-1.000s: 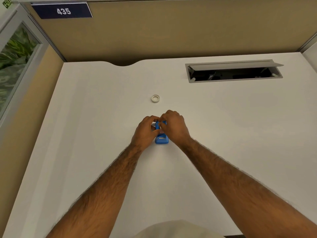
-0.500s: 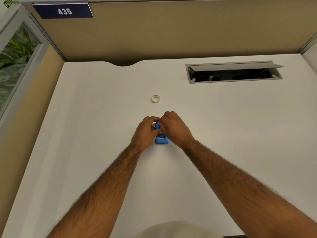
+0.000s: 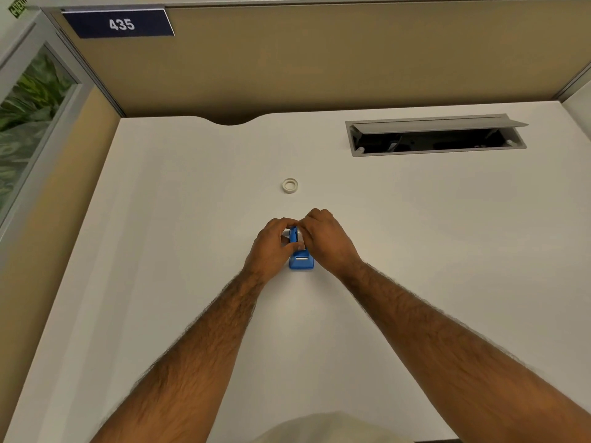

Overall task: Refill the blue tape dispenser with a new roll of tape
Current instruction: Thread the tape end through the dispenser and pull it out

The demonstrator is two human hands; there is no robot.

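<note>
A small blue tape dispenser [image 3: 301,260] stands on the white desk [image 3: 160,238], its cutter end toward me. My left hand [image 3: 271,247] grips its left side and my right hand [image 3: 329,239] grips its right side and top. Fingertips of both hands meet over the dispenser's far end, where a bit of white shows between them. A small white ring, a tape roll or bare core [image 3: 290,185], lies flat on the desk a short way beyond the hands, untouched.
An open grey cable tray [image 3: 435,135] is recessed in the desk at the back right. A tan partition wall [image 3: 319,59] with a "435" sign [image 3: 121,24] closes the back. A glass panel [image 3: 28,100] stands at the left.
Both hands stay on the dispenser; the fingers have shifted slightly over its far end. The white ring has not moved.
</note>
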